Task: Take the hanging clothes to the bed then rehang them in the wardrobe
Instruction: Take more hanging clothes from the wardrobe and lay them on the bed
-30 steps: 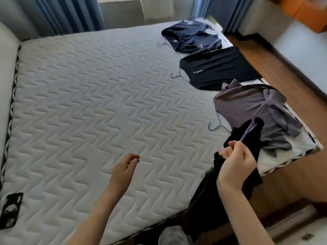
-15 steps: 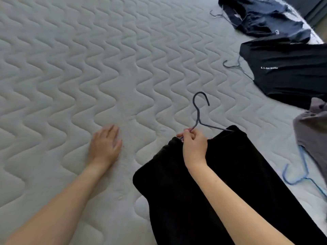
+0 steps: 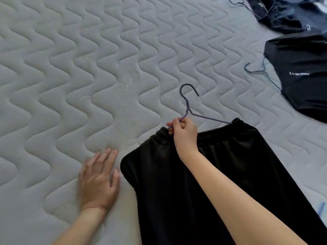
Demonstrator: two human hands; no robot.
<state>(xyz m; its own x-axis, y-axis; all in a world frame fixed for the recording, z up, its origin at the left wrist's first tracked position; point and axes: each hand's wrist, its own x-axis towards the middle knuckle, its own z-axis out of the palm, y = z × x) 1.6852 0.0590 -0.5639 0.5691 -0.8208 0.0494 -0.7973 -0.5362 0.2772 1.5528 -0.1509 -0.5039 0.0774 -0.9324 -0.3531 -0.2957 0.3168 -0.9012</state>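
We see a black garment [image 3: 212,183] with an elastic waistband lying flat on the quilted grey mattress [image 3: 70,68], low and right of centre, on a purple hanger [image 3: 187,105]. The right hand [image 3: 184,133] pinches the hanger's arm at the waistband. The left hand [image 3: 99,181] rests flat, fingers spread, just beside the cloth. A black shirt [image 3: 304,76] and a navy garment [image 3: 283,13] lie far right.

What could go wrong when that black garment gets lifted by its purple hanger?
The right hand pinches the purple hanger on one arm, off-centre. A lift may tip it, and the black garment could slide off at its waistband.
The left hand rests flat on the mattress right beside the garment's edge, so it could pin the fabric.
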